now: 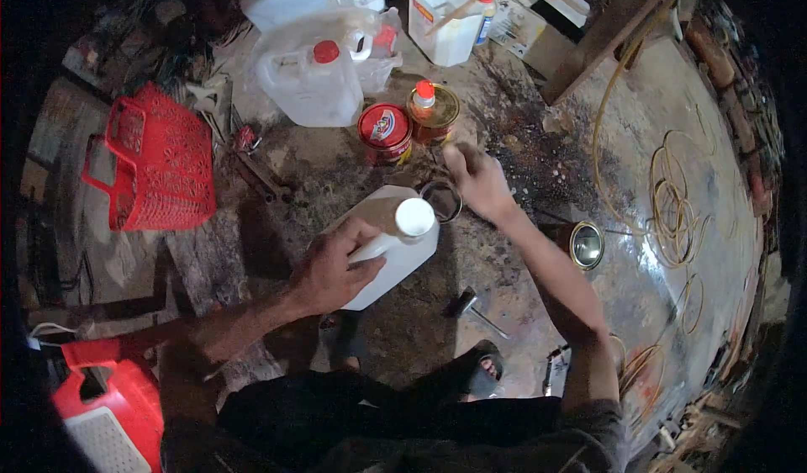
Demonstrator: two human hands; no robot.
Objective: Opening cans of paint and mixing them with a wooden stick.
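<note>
Knees and dark shorts [353,414] sit lowest in view, w/ a sandalled foot [483,372] just past them. Above the knees, left hand [332,267] is clamped round the body of a white plastic jug [391,250], cap on, tilted over the stained floor. Right hand [477,180], just right of the jug, has fingers closed on a small ring-like lid [441,200]; exact pinch hard to tell. Red-lidded tin [385,130] and amber tin [433,113] stand beyond the jug. Jug prob. heavy-ish if full, smooth, walls flex; best held at waist or handle.

Bare forearms, dark clothing, apparently dark sandals [482,370]
</note>
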